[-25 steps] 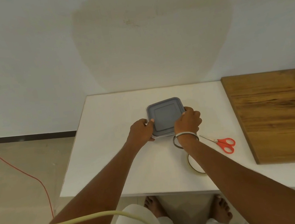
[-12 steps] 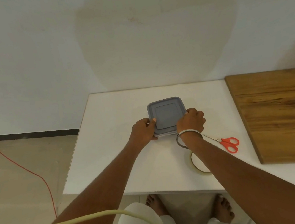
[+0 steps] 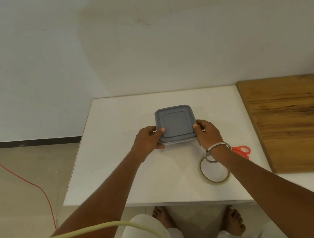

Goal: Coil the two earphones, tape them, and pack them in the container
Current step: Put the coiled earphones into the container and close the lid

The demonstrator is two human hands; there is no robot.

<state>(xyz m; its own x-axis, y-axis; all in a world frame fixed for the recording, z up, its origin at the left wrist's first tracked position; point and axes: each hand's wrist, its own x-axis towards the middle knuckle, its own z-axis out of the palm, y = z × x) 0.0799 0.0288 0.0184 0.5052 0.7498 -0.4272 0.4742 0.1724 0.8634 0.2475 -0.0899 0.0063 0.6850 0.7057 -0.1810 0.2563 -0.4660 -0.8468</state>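
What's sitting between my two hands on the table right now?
The grey-lidded container, seen in the head view: the left hand grips its left edge and the right hand its right edge.

The right hand (image 3: 207,132), which a second ago lay curled over the container's (image 3: 175,123) near right corner, has slid out to its right side, thumb on the lid's edge. The left hand (image 3: 147,139) keeps its grip on the left side, with the thumb now further onto the lid. The container itself seems to sit slightly squarer to the bench (image 3: 129,171) edges, though the camera also shifted.
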